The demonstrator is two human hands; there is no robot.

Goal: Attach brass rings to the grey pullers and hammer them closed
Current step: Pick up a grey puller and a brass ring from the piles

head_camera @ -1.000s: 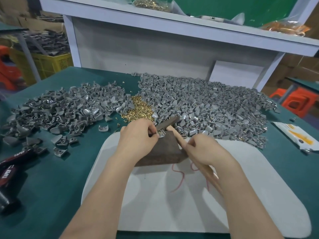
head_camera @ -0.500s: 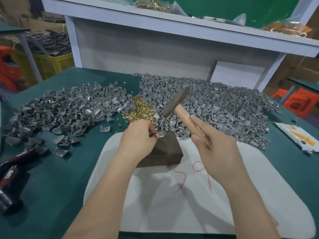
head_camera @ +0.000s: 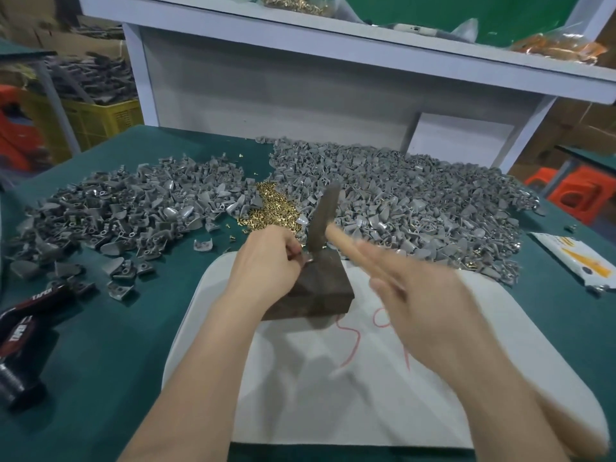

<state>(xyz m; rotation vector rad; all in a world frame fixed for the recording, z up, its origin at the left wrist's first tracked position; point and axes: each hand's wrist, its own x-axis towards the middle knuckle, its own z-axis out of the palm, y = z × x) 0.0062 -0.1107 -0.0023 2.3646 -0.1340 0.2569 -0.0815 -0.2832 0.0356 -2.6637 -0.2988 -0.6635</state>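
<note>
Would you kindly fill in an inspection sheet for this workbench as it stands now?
Surface: green table with a white mat, red scribbles on it.
Job's things: two heaps of grey pullers, brass rings between them; dark block on the mat.
Clutter: black-and-red tool at left; white-and-yellow packet at right.
Grippers: left hand pinches a puller on the block; right hand grips the hammer, blurred.
Cables: nothing seen.
Surroundings: white shelf, yellow crate, orange stools.

Well to the left of the left hand [head_camera: 266, 261], a dark red and black tool [head_camera: 30, 315] carries the white word "TAPER" twice along its body. Under the right hand [head_camera: 423, 295], red handwritten marks [head_camera: 356, 343] on the white mat [head_camera: 300, 411] cannot be read. The print on the packet [head_camera: 573, 261] to the right of that hand is too small to read.
</note>
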